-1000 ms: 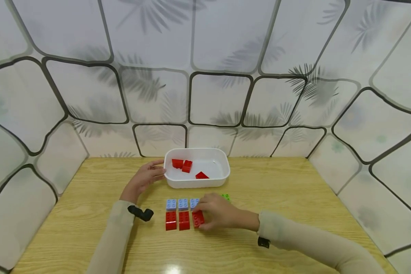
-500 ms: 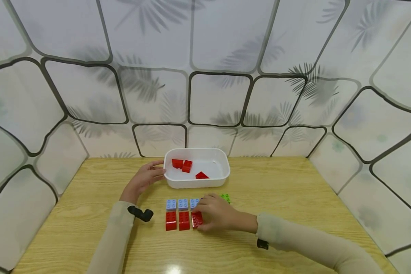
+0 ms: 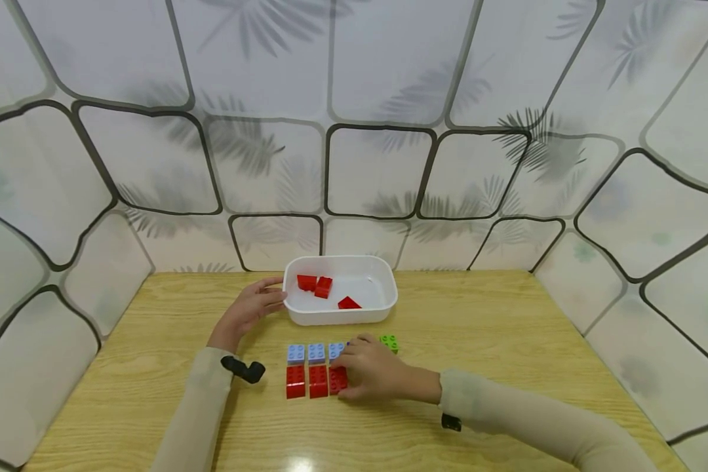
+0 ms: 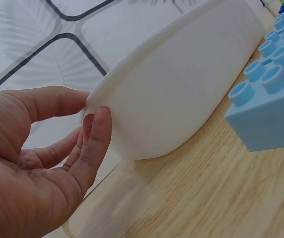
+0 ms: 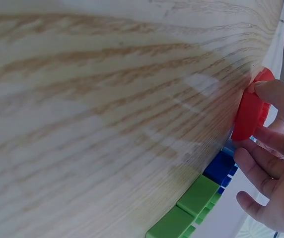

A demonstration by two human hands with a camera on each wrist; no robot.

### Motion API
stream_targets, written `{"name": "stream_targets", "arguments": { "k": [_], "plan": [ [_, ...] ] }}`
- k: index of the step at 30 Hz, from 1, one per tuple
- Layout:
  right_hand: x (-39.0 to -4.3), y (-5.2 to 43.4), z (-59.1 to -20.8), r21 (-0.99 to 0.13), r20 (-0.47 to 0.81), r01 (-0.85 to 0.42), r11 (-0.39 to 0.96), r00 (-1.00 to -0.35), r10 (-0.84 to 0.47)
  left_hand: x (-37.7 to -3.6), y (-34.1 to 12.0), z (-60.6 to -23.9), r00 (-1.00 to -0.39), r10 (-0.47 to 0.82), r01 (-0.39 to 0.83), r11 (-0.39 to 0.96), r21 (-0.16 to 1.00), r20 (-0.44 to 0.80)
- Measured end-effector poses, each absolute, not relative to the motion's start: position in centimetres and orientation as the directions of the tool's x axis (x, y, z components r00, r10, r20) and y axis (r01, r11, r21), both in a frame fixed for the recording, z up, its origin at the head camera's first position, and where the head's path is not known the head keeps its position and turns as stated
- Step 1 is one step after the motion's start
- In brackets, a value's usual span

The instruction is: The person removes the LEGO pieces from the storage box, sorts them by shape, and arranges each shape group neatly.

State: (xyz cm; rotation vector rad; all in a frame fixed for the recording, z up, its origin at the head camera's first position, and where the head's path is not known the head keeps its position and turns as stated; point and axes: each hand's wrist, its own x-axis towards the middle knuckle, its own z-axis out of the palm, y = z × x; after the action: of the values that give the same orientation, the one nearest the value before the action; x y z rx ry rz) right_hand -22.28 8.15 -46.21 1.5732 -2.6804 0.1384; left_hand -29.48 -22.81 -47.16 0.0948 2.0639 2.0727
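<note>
- Three red bricks sit in a row on the table (image 3: 153,367) in the head view, and your right hand (image 3: 370,372) pinches the third red brick (image 3: 337,380) at the row's right end, touching its neighbour. Behind them runs a row of light blue bricks (image 3: 315,353), with a green brick (image 3: 389,342) just past your knuckles.
- Three more red pieces lie loose in the white tub (image 3: 383,309), so by my reading the red row is partly built and those are still left. Your left hand (image 3: 249,308) rests against the tub's left end.
- At the left wrist, your fingers (image 4: 95,144) are relaxed and nearly straight, touching the tub's rim (image 4: 147,64) without gripping it.
- At the right wrist, your thumb and fingers (image 5: 273,141) clamp the red brick, with blue and green bricks just beside it.
</note>
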Motion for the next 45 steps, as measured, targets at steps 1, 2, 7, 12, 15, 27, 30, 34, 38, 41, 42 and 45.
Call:
{"name": "stream_targets", "arguments": {
  "k": [1, 2, 7, 12, 15, 27, 30, 34, 38, 41, 42, 45],
  "plan": [
    [-22.3, 8.1, -46.2, -0.064, 0.068, -0.87, 0.489, -0.493, -0.867, -29.5, -22.8, -47.1, -0.975, 0.195, -0.107, 0.003, 0.994, -0.105],
    [-22.3, 8.1, -46.2, -0.065, 0.067, -0.868, 0.492, -0.496, -0.866, -29.5, -22.8, -47.1, -0.975, 0.194, -0.107, 0.002, 0.994, -0.105],
    [-22.3, 8.2, -46.2, -0.071, 0.074, -0.868, 0.492, -0.496, -0.865, -29.5, -22.7, -47.0, -0.976, 0.186, -0.114, -0.001, 0.993, -0.112],
    [-22.1, 8.1, -46.1, -0.067, 0.075, -0.867, 0.493, -0.497, -0.864, -29.5, -22.7, -47.0, -0.976, 0.184, -0.115, -0.004, 0.993, -0.112],
    [-22.1, 8.1, -45.8, -0.065, 0.065, -0.863, 0.501, -0.504, -0.861, -29.5, -22.7, -47.0, -0.976, 0.186, -0.111, -0.001, 0.994, -0.109],
    [-22.6, 8.0, -45.1, -0.087, 0.146, -0.881, 0.466, -0.474, -0.868, -29.5, -22.7, -47.1, -0.973, 0.196, -0.12, 0.001, 0.993, -0.118],
    [-23.1, 8.0, -44.7, -0.073, 0.238, -0.906, 0.417, -0.421, -0.875, -29.5, -22.7, -47.1, -0.973, 0.198, -0.119, 0.005, 0.993, -0.118],
    [-23.7, 8.0, -43.9, -0.05, 0.313, -0.924, 0.379, -0.375, -0.873, -29.5, -22.8, -47.2, -0.973, 0.202, -0.113, 0.004, 0.994, -0.111],
    [-24.2, 7.7, -43.0, -0.061, 0.323, -0.919, 0.39, -0.388, -0.863, -29.5, -22.8, -47.2, -0.973, 0.205, -0.109, 0.0, 0.994, -0.107],
    [-24.7, 7.5, -42.3, -0.051, 0.358, -0.915, 0.401, -0.391, -0.848, -29.4, -22.8, -47.3, -0.974, 0.203, -0.104, 0.0, 0.995, -0.102],
    [-25.0, 7.4, -42.1, -0.054, 0.371, -0.912, 0.407, -0.396, -0.84, -29.4, -22.8, -47.3, -0.974, 0.204, -0.099, 0.002, 0.995, -0.098],
    [-25.8, 7.1, -41.5, -0.085, 0.404, -0.899, 0.43, -0.425, -0.81, -29.4, -22.9, -47.4, -0.975, 0.205, -0.092, 0.002, 0.996, -0.09]
  ]
}}
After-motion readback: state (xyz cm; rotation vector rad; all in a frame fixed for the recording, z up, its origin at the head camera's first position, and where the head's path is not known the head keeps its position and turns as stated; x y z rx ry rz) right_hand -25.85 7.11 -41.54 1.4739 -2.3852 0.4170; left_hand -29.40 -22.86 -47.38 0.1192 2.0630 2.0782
